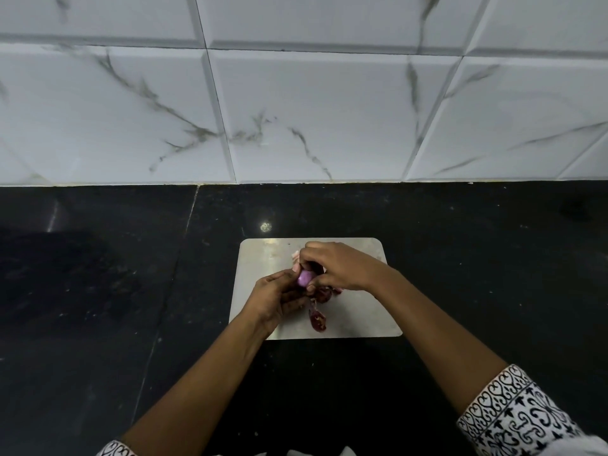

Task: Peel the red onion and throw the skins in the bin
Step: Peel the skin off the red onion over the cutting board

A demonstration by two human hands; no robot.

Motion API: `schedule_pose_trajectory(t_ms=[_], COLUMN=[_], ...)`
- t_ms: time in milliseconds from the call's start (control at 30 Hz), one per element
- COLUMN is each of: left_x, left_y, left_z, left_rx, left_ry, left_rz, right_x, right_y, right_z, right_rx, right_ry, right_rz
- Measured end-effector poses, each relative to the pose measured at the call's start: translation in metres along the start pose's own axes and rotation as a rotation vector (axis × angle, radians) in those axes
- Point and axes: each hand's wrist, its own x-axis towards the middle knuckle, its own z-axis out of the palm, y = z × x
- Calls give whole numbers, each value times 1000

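Fingers (309, 255) gripping red onion (305, 278), skins (317, 319) on steel board (263, 264)

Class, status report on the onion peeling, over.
Left hand, right hand both on red onion. Part peeled. Loose skins lie on board; no bin in view.

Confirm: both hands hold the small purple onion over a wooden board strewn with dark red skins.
Not wooden: the head view shows a flat silvery metal board. The left hand and right hand do hold the small purple onion over it, dark red skins on it.
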Motion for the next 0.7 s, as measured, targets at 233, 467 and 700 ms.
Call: schedule_pose_trajectory(t_ms=[233,467,700], left_x=[4,5,7], left_y=[10,15,14], left_z=[1,1,-6], left_rx=[-63,-115,-85], left_ry=[23,43,24], left_rz=[2,18,26], right_x=[0,-2,1], right_y=[-2,-11,-13], right_z=[0,17,10], right_rx=[60,-78,-9], right_ry=[202,483,324], right_rz=[20,-15,64])
